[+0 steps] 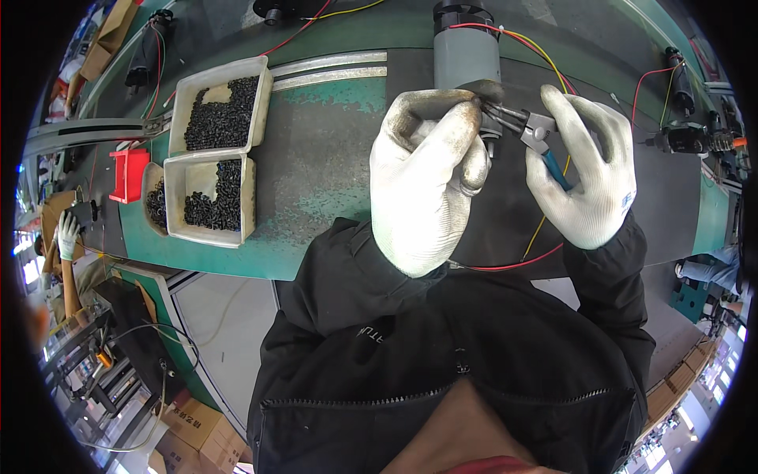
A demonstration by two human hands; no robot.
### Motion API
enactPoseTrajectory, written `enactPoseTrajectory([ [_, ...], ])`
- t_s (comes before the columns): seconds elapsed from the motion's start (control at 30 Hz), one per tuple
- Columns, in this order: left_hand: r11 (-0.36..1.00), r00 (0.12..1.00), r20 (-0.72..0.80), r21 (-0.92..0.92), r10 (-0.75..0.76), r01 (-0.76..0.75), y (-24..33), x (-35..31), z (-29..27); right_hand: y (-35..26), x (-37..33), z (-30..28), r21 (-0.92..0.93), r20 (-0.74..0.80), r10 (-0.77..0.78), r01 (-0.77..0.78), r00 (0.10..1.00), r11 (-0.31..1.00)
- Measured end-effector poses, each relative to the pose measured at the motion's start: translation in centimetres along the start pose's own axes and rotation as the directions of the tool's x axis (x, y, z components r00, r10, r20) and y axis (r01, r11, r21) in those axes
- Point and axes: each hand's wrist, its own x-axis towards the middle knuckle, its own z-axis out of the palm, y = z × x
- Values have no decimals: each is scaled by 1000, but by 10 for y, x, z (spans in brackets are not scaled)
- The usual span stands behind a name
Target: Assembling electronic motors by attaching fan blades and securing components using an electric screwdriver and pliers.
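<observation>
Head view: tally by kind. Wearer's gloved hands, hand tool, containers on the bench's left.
Gloved hands: 2 (left hand, right hand)
Blue-handled pliers: 1
Pale rectangular trays: 2 (upper tray, lower tray)
Small rounded tub: 1
Red bin: 1
Total: 7

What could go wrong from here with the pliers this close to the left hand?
1. The left hand has its fingers right at the tips of the pliers, so the glove might get pinched.
2. The right hand looks spread around the pliers, so they could slip.
3. A yellow wire passes by the pliers' handle in this view and might snag.
</observation>
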Motion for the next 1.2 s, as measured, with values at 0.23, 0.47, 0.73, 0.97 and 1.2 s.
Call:
enactPoseTrajectory([
  [0.23,728,976,206,658,73,-194,20,50,14,37,23,19,215,-214,86,-38,973,976],
  [0.47,-78,978,179,982,105,-171,-3,166,-29,129,32,74,624,750,169,-601,639,-499],
  [0.73,124,983,105,985,150,-124,-9,133,-15,72,0,92,733,529,232,-302,816,-609],
  [0.97,319,678,733,630,56,-707,56,27,24,31,1,-67,817,407,99,-410,908,406],
  [1.2,528,544,828,404,136,-747,37,20,9,17,38,-106,194,323,-216,159,921,968],
])
